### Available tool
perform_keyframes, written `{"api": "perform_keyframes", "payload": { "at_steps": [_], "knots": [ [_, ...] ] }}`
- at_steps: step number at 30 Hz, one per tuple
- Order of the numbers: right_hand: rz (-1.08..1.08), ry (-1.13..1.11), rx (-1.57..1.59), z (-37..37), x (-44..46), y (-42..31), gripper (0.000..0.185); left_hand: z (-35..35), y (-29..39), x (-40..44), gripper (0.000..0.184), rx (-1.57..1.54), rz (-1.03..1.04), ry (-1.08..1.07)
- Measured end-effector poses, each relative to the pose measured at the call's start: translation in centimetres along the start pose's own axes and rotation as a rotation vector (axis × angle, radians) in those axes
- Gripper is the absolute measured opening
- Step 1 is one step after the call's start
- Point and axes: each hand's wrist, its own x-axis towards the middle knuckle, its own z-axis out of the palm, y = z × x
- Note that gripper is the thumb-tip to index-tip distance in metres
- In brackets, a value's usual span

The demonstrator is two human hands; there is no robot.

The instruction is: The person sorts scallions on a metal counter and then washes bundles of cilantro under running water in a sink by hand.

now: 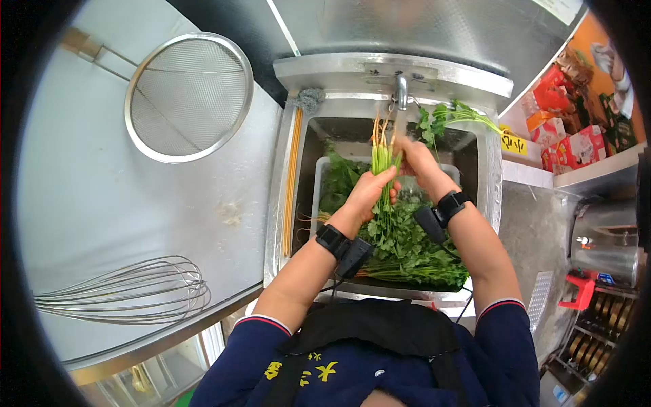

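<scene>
My left hand [371,195] is closed around the stems of a bunch of cilantro [382,157], its thin roots pointing up toward the tap and its leaves hanging down. Beside the upper stems, my right hand [417,161] has its fingers curled in against them, partly hidden. Water runs from the metal tap [401,91] near the right fingers. Below both hands, more leafy cilantro [413,237] fills a pale tub [317,186] in the sink [483,146]. One loose sprig [464,115] lies across the sink's back right corner.
Left of the sink, a round mesh strainer [190,98] and a wire whisk [129,290] lie on the steel counter [224,180]. Long wooden sticks [293,183] and a scouring pad [310,100] rest on the sink's left rim. At right are red boxes [576,149] and a steel pot [605,237].
</scene>
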Motion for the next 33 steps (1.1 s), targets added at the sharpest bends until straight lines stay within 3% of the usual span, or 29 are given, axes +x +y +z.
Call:
{"api": "perform_keyframes", "payload": {
  "at_steps": [1,2,7,9,13,15,21,23,24,25,27,29,31,33],
  "knots": [
    [0.088,0.009,0.125,-0.2,-0.4,-0.4,0.034,-0.1,-0.1,0.1,0.030,-0.014,0.021,0.003],
    [0.015,-0.095,0.154,-0.8,0.3,0.6,0.031,-0.4,-0.2,0.3,0.030,-0.019,0.021,0.002],
    [-0.072,-0.135,0.086,0.3,-2.0,-1.1,0.022,-0.7,-0.4,0.6,0.028,-0.037,-0.032,-0.093],
    [-0.069,0.018,-0.142,0.3,-1.1,-0.4,0.025,-0.3,-0.7,0.8,0.028,-0.035,-0.018,-0.056],
    [0.039,0.101,-0.123,-0.8,-0.2,-0.2,0.029,-0.3,-0.6,0.6,0.027,-0.038,-0.023,-0.011],
    [0.148,-0.074,0.186,-1.3,-0.6,-0.8,0.030,-0.8,-0.6,0.8,0.027,-0.052,-0.021,0.009],
    [-0.089,-0.118,-0.186,-0.6,-0.2,0.1,0.031,-0.8,-1.2,0.6,0.026,-0.089,-0.045,0.014],
    [-0.159,0.049,-0.342,0.4,-0.9,-0.5,0.037,-0.5,-1.1,0.2,0.026,-0.120,-0.050,-0.001],
    [-0.014,0.018,-0.304,0.1,-0.3,-0.4,0.044,-0.3,-0.8,-0.2,0.025,-0.106,-0.050,0.002],
    [-0.018,0.012,-0.301,0.0,0.0,-0.1,0.044,-0.4,-0.6,-0.5,0.025,-0.092,-0.047,0.007],
    [0.200,0.050,0.109,0.0,0.1,0.1,0.051,-0.8,-0.8,-0.4,0.024,-0.088,-0.033,0.030],
    [0.171,-0.015,0.135,0.0,-0.8,0.2,0.055,-1.4,-1.3,0.0,0.024,-0.065,0.020,0.066],
    [-0.029,-0.128,-0.201,0.0,-1.2,0.4,0.056,-1.4,-1.5,0.1,0.024,-0.058,0.025,0.083],
    [-0.037,-0.079,-0.234,0.0,-0.5,0.5,0.048,-0.9,-1.7,0.2,0.024,-0.096,0.039,0.129]
  ]
}}
